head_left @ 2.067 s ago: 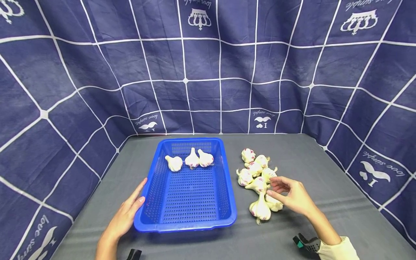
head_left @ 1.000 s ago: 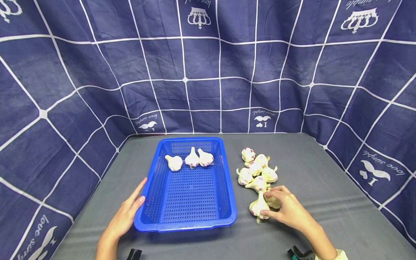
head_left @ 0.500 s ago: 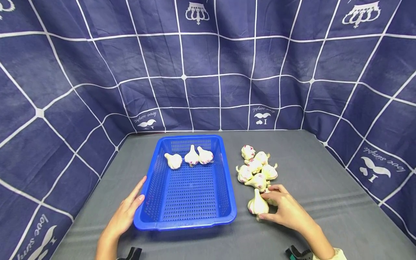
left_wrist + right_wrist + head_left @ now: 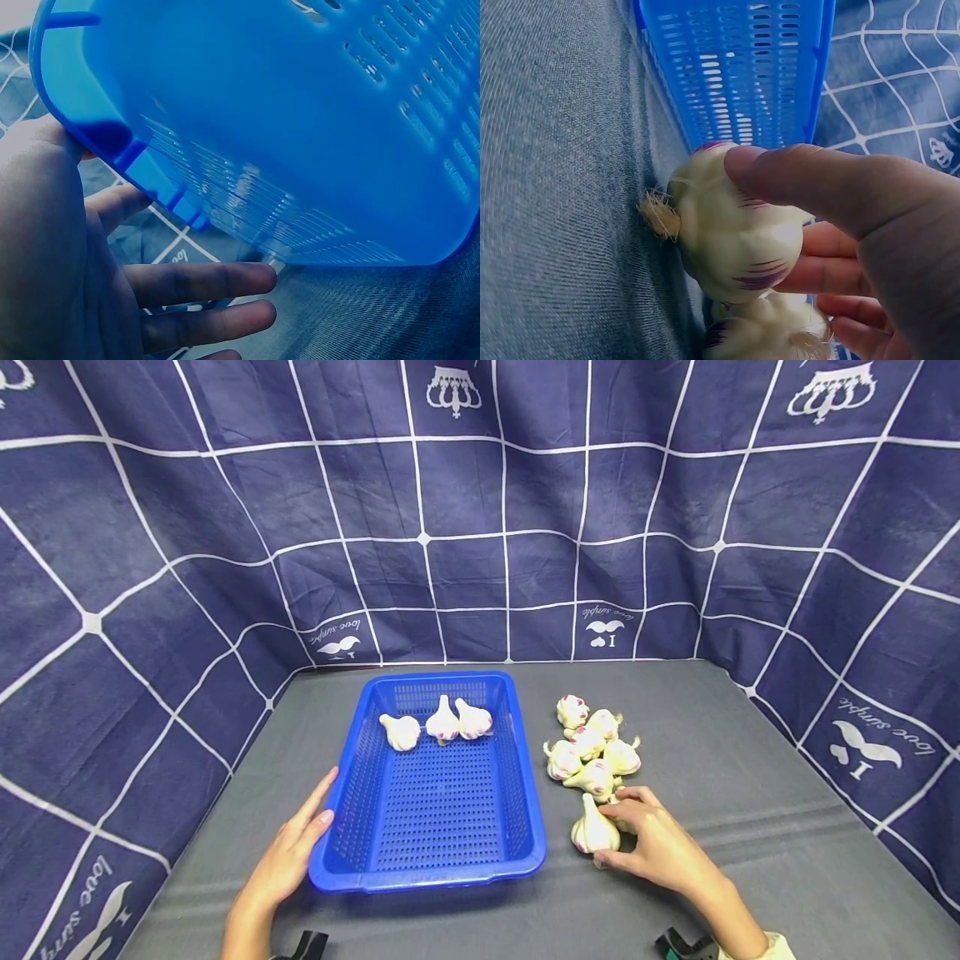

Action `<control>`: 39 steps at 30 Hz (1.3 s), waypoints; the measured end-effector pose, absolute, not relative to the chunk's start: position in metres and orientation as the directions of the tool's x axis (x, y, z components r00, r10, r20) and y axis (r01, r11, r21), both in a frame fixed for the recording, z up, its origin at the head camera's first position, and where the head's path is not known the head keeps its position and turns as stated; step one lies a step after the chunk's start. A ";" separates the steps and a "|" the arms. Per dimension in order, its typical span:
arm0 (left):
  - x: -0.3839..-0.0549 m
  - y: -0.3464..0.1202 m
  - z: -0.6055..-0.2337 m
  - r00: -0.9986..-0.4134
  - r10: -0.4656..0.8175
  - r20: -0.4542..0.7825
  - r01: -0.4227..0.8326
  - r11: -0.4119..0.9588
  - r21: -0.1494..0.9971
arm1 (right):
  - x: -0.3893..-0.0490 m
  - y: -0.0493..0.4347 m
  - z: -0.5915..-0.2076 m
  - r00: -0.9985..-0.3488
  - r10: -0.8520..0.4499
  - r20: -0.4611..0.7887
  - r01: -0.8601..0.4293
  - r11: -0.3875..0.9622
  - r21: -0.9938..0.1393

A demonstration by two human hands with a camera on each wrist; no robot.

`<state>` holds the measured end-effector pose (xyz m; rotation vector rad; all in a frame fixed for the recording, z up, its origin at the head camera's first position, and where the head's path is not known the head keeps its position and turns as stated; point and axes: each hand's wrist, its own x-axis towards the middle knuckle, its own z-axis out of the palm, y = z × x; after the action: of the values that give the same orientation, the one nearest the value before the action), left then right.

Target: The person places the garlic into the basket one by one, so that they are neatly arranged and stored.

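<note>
A white garlic bulb (image 4: 595, 831) with purple streaks is at the front of the pile. My right hand (image 4: 651, 843) grips it from the right, and in the right wrist view the thumb (image 4: 795, 176) lies across the bulb (image 4: 735, 225) with its dry roots showing. Another bulb (image 4: 769, 330) sits just beneath and is mostly behind the hand in the head view. My left hand (image 4: 287, 858) rests against the left rim of a blue perforated basket (image 4: 431, 883). Its fingers (image 4: 210, 281) are straight beside the basket wall in the left wrist view.
Three garlic bulbs lie at the far end of the basket, one of them (image 4: 402, 732) apart at left. Several more bulbs (image 4: 587, 743) are heaped to the basket's right. A dark grey cloth (image 4: 735, 760) covers the table, with a blue gridded curtain (image 4: 465, 493) around it.
My right hand has come down from beside the pile onto the front bulb and taken hold of it. That bulb has shifted slightly left. The left hand stays at the rim.
</note>
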<state>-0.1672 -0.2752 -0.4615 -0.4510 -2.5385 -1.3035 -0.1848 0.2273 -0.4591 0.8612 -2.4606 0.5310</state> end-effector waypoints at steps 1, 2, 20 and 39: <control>-0.167 -0.275 -0.462 -0.920 0.158 0.358 0.383 0.551 0.742 | -0.185 0.227 -0.459 -0.682 -0.472 0.559 -0.665 0.718 -0.205; -0.167 -0.275 -0.462 -0.920 0.158 0.358 0.383 0.550 0.742 | -0.185 0.227 -0.459 -0.675 -0.471 0.569 -0.673 0.709 -0.211; -0.167 -0.275 -0.461 -0.921 0.157 0.357 0.382 0.551 0.742 | -0.184 0.230 -0.448 -0.678 -0.399 0.617 -0.727 0.487 -0.484; -0.167 -0.275 -0.463 -0.919 0.163 0.359 0.388 0.541 0.746 | -0.182 0.215 -0.424 -0.698 -0.275 0.661 -0.714 0.340 -0.612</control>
<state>-0.1673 -0.2754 -0.4626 -0.4618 -2.5327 -1.3183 -0.1817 0.2147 -0.4242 0.8655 -2.1644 1.3239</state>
